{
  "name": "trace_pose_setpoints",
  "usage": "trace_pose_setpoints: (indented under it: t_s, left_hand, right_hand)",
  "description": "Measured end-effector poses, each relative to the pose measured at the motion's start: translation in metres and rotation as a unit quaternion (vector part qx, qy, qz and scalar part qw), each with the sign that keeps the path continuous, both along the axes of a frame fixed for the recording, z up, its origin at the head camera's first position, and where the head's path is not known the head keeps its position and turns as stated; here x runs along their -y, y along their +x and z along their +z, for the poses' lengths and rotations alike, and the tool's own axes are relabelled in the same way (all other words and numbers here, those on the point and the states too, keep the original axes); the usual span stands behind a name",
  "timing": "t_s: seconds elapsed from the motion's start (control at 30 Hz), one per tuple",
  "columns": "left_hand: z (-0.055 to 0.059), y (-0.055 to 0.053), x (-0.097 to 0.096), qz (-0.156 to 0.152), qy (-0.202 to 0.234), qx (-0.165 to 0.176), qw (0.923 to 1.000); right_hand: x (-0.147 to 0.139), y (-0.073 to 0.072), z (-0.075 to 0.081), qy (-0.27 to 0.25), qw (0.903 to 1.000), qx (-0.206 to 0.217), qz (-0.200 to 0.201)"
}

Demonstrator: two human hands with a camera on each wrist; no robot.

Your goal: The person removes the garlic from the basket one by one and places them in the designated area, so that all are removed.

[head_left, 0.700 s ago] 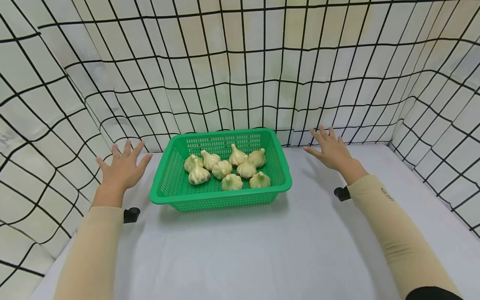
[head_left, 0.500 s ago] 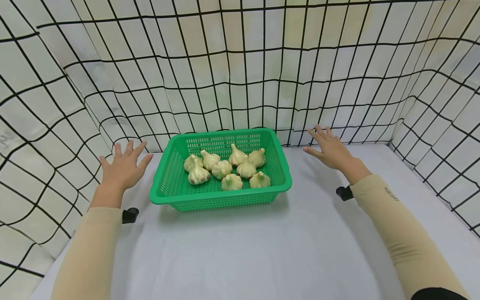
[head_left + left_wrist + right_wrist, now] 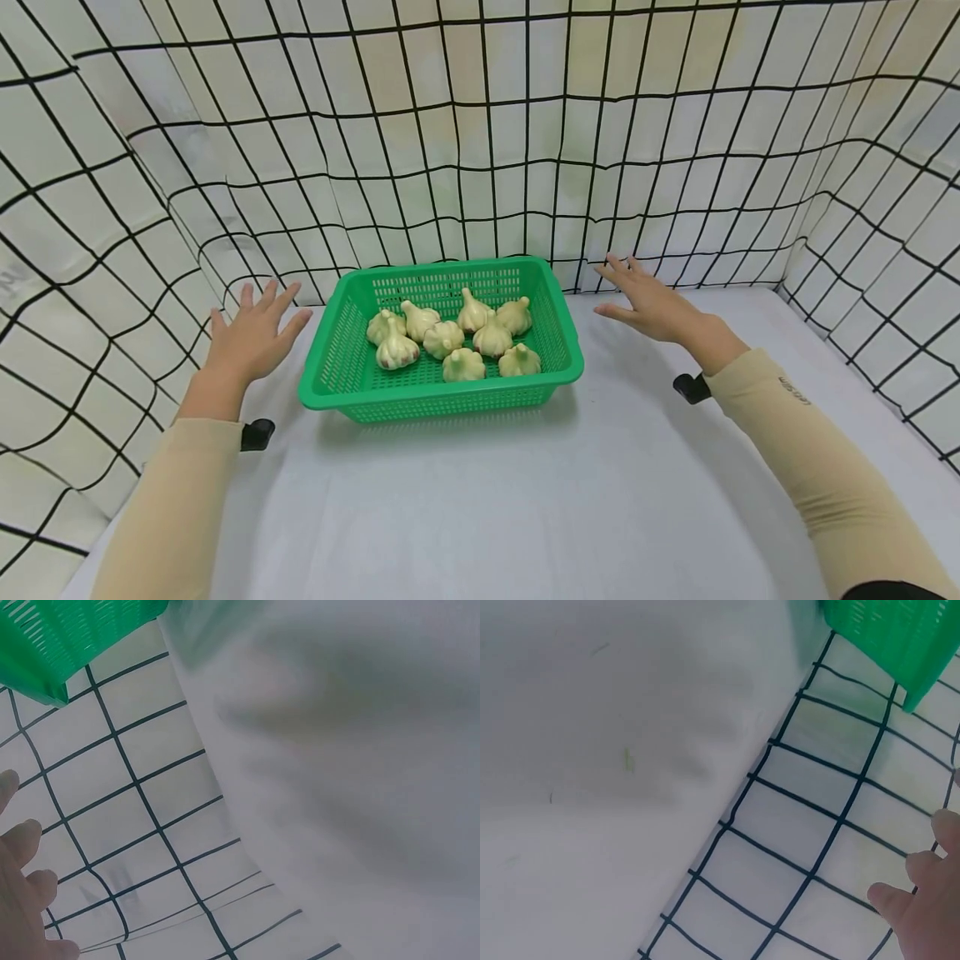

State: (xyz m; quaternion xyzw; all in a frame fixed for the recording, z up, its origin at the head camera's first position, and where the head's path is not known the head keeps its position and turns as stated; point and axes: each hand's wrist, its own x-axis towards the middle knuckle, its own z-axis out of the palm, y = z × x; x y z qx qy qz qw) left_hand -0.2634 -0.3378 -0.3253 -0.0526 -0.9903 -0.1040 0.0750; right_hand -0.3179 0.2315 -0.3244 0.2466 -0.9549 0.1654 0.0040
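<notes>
A green plastic basket stands on the white table, with several pale garlic bulbs lying inside it. To the left of the basket, my left hand hovers with its fingers spread and holds nothing. My right hand is off the basket's right side, fingers extended, also without anything in it. In the left wrist view the fingers show at the left edge, apart from the basket. The right wrist view has the fingers at its right edge, below the basket's corner.
Black netting over white sheeting walls in the table at the back and on both sides. The white tabletop stretches in front of the basket. Small green and dark flecks lie on the surface in the right wrist view.
Both hands have moved slightly inward, the left one to the right and the right one to the left, closer to the basket. The basket and garlic bulbs have stayed in place.
</notes>
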Motion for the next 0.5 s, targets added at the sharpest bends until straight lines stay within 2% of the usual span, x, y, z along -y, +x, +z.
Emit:
trace_pose_setpoints:
  t_s: [0.3, 0.5]
  left_hand:
    - [0.002, 0.001, -0.010, -0.019, 0.008, 0.004, 0.9998]
    - [0.005, -0.002, -0.017, -0.046, 0.001, 0.000, 0.9990]
  right_hand:
    - [0.010, 0.010, 0.006, -0.008, 0.9992, 0.000, 0.039]
    - [0.018, 0.016, 0.016, -0.012, 0.9984, 0.003, 0.055]
